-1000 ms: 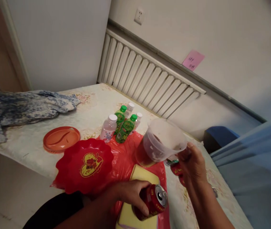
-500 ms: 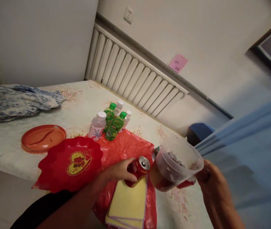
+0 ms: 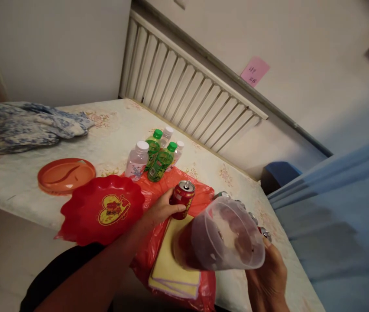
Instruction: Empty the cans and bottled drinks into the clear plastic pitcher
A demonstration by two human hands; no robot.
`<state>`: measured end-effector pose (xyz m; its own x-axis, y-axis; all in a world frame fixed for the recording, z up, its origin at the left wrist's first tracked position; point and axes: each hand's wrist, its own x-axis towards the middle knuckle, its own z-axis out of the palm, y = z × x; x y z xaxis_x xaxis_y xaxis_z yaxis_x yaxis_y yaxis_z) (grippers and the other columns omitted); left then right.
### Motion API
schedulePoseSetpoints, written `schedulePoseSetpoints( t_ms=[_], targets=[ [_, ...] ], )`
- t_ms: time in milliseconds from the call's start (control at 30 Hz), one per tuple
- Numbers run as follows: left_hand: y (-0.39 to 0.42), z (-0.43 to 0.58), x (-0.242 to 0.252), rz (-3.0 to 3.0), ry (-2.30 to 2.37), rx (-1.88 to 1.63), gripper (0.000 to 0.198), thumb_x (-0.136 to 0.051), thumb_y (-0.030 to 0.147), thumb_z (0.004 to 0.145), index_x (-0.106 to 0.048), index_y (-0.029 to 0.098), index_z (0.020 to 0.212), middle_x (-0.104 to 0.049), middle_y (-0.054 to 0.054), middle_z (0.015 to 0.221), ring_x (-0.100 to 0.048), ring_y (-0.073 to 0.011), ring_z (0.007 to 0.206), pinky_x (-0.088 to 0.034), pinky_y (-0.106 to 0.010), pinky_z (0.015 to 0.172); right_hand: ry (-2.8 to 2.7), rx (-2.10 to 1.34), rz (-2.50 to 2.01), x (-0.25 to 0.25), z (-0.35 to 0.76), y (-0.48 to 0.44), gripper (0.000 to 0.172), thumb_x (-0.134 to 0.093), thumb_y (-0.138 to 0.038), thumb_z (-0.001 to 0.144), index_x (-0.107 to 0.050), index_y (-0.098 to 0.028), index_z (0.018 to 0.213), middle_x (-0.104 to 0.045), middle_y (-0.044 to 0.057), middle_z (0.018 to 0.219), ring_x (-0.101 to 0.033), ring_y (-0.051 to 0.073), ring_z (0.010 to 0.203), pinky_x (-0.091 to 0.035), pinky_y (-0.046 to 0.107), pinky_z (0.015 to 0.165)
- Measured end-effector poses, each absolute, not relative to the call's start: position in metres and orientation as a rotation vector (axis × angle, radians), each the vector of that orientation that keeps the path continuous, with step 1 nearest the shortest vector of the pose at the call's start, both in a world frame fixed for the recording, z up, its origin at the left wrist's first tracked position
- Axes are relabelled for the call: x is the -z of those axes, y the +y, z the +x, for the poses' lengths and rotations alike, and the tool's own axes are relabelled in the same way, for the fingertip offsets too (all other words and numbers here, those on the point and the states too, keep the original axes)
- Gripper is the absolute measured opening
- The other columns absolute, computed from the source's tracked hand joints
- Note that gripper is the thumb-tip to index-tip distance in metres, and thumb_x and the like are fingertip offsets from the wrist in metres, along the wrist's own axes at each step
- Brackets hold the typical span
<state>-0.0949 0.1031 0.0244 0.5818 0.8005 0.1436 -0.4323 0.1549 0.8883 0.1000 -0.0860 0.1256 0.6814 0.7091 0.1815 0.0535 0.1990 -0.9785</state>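
In the head view, the only one, the person's left grip point(image 3: 163, 209) is clamped around the side of a dark red metal drinks can point(image 3: 182, 203) with a silver top. The can stands upright in it, by the far end of a stack of flat, yellow, purple-edged pads point(image 3: 168, 258); whether its base rests there I can't tell. The right grip point(image 3: 270, 273) is closed on the side of a clear, round plastic jug point(image 3: 210, 245), fingers partly hidden behind it. The jug leans, its wide mouth turned towards that grip, over the pads and to the right of the left grip. Its lower end looks brownish; contents or things seen through it, I can't say.

To my eye, the jug wants a firm right wrist, since it is held from one side, and a slow turn upright if anything sits inside. It should also go clear of the row of silver-topped cans point(image 3: 265, 234) just beyond the right grip. The left grip does best with light, even pressure, staying clear of the green-capped bottles point(image 3: 161, 164) beyond it.
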Motion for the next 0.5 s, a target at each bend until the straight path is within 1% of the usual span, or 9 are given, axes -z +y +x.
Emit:
schedulePoseSetpoints(
  t_ms=[67,167,333,500],
  targets=[
    [0.103,-0.097,-0.025,1.098,0.431,-0.915,0.065,-0.079,0.027,0.068,-0.053,0.015,0.126,-0.067,-0.011,0.120,-0.061,-0.0298,0.113,-0.045,-0.041,0.098,-0.647,-0.592,-1.283,-0.115,0.098,-0.083,0.020,-0.067,-0.040,0.072,-0.067,-0.020,0.069,-0.061,0.001,0.062,-0.054,0.015,0.054,-0.044,0.028,0.050],
    [0.103,-0.099,-0.026,1.094,0.447,-0.909,0.064,-0.079,0.027,0.068,-0.053,0.016,0.126,-0.068,-0.010,0.119,-0.061,-0.0291,0.112,-0.046,-0.041,0.097,-0.618,-0.654,-1.281,-0.098,0.100,-0.078,0.023,-0.068,-0.042,0.071,-0.064,-0.021,0.064,-0.055,-0.001,0.057,-0.050,0.014,0.051,-0.041,0.026,0.048],
    [0.105,-0.097,-0.021,1.089,0.433,-0.933,0.066,-0.080,0.027,0.066,-0.054,0.015,0.126,-0.067,-0.011,0.120,-0.061,-0.0302,0.113,-0.044,-0.042,0.098,-0.709,-0.600,-1.365,-0.084,0.107,-0.078,0.028,-0.063,-0.047,0.074,-0.060,-0.022,0.064,-0.055,-0.001,0.058,-0.049,0.014,0.050,-0.041,0.028,0.048],
    [0.105,-0.094,-0.018,1.081,0.407,-0.940,0.069,-0.081,0.028,0.067,-0.053,0.014,0.129,-0.065,-0.012,0.124,-0.059,-0.0312,0.116,-0.043,-0.043,0.100,-0.675,-0.500,-1.425,-0.081,0.105,-0.088,0.029,-0.063,-0.046,0.075,-0.056,-0.021,0.063,-0.052,-0.003,0.057,-0.045,0.013,0.049,-0.039,0.026,0.046]
  ],
)
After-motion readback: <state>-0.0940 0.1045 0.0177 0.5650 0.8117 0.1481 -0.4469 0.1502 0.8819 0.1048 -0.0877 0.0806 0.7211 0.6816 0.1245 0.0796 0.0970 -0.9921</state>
